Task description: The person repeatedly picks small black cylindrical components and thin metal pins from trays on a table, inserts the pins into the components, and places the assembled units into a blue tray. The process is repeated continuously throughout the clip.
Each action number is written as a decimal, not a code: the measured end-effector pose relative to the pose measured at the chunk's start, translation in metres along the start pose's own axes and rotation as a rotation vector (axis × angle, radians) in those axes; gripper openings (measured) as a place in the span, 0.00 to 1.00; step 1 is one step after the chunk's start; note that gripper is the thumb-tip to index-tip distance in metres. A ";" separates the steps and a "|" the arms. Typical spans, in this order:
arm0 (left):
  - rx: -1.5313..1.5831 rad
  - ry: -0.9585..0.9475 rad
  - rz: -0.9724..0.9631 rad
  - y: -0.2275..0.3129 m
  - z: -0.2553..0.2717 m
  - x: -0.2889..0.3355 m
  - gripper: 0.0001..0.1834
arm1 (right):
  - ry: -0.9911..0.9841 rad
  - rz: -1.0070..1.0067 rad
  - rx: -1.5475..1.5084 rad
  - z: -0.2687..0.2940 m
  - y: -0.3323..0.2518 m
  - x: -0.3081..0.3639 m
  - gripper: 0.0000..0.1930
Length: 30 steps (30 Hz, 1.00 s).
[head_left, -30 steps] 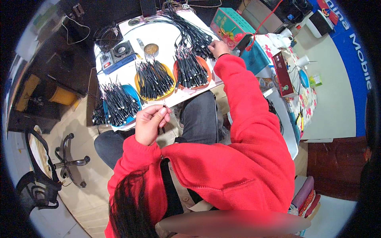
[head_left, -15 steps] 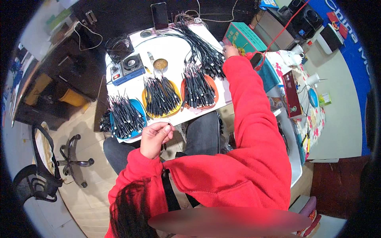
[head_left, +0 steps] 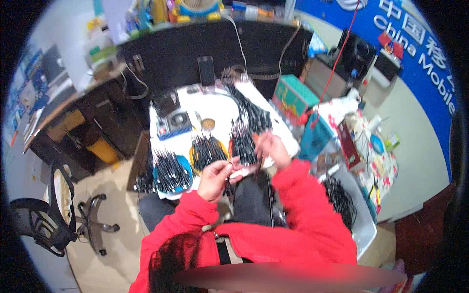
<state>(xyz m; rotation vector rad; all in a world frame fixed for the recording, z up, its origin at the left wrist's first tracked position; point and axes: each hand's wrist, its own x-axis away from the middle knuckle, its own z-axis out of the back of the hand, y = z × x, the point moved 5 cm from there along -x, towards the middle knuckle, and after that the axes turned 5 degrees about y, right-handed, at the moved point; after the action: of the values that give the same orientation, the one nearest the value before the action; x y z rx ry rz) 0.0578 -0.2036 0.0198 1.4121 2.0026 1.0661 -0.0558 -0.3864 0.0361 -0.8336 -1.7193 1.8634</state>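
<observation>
My left hand (head_left: 215, 180), over my lap in front of the table, is closed in a pinch with a thin black cable (head_left: 229, 189) hanging below its fingers. Motion smears my right hand (head_left: 274, 150), just right of the orange tray; whether it holds anything is unclear. A pale strip (head_left: 246, 171), too blurred to name, shows between the hands. Bundles of short black cables stand in a blue tray (head_left: 184, 161), a yellow tray (head_left: 224, 148) and an orange tray along the table's front edge. Longer black cables (head_left: 251, 110) lie behind them.
On the white table (head_left: 195, 105) are a blue-sided device with a fan (head_left: 177, 125), a small round tin (head_left: 208, 123) and an upright phone (head_left: 206, 71). A green box (head_left: 295, 95) stands at right. Black cables fill a grey bin (head_left: 364, 239). An office chair (head_left: 90, 227) is left.
My right hand has come back from the far right of the table, beside the green box, toward my left hand. The view has tilted up, showing more of the far wall.
</observation>
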 end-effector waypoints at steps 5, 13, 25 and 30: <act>0.010 -0.012 -0.097 0.042 -0.012 -0.016 0.10 | -0.029 0.005 -0.040 -0.102 0.015 0.117 0.04; -0.215 0.011 -0.492 0.104 -0.017 0.067 0.08 | -0.247 0.268 0.403 -0.139 0.055 0.175 0.08; -0.168 -0.253 -0.340 0.058 -0.020 0.148 0.09 | -0.246 0.119 -0.396 -0.121 -0.087 0.121 0.12; -0.105 -0.319 -0.205 0.047 -0.018 0.145 0.08 | -0.378 0.035 -0.530 -0.136 -0.090 0.123 0.10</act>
<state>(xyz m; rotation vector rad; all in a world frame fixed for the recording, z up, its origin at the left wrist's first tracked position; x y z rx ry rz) 0.0183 -0.0671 0.0766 1.2063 1.7882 0.7893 -0.0520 -0.1949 0.1069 -0.7263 -2.5148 1.6821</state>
